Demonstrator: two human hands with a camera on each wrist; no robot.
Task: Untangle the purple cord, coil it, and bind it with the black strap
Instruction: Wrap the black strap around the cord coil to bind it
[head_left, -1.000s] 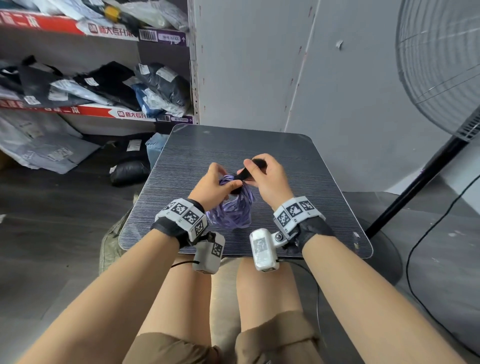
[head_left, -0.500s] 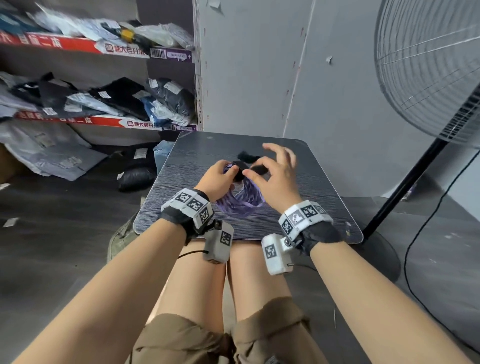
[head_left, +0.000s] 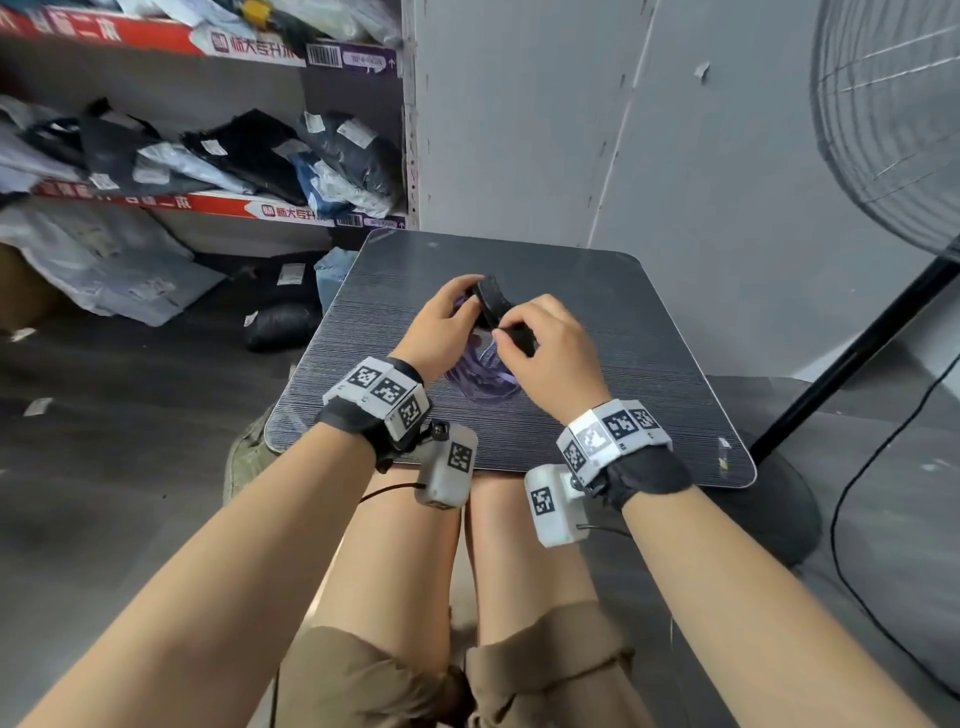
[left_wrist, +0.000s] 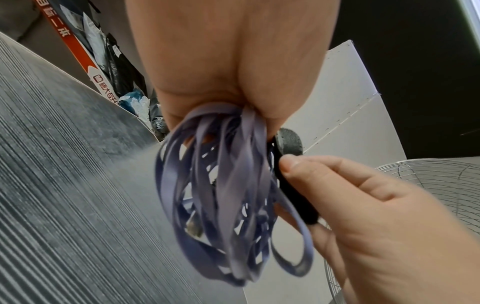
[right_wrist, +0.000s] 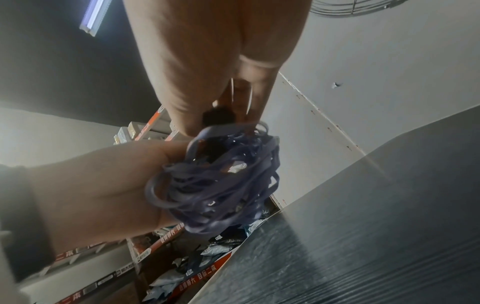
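We have the purple cord (head_left: 485, 371) gathered into a loose bunch of flat loops, held up above the middle of the worktop (head_left: 649, 364) rather than lying on it. Our left hand (head_left: 441, 325) grips the top of the bunch, fingers curled round the gathered loops, so the coil hangs free and keeps its shape while the binding goes on. From the left wrist view the loops (left_wrist: 226, 197) fan down from that fist, a little uneven, one loop sagging lower than the rest.

Our right hand (head_left: 550, 358) pinches the black strap (head_left: 496, 306), thumb and forefinger closed on it just beside the neck of the bunch. The strap (left_wrist: 293, 179) runs along the side of the loops, one rounded end sticking up near the left fist. Holding it that close makes sense to us: the wrap has to land where the loops are tightest, right under the left grip.

We judge the coiling done and the binding under way; whether the strap already goes fully round, we cannot tell. The risk looks like that slack loop slipping out.
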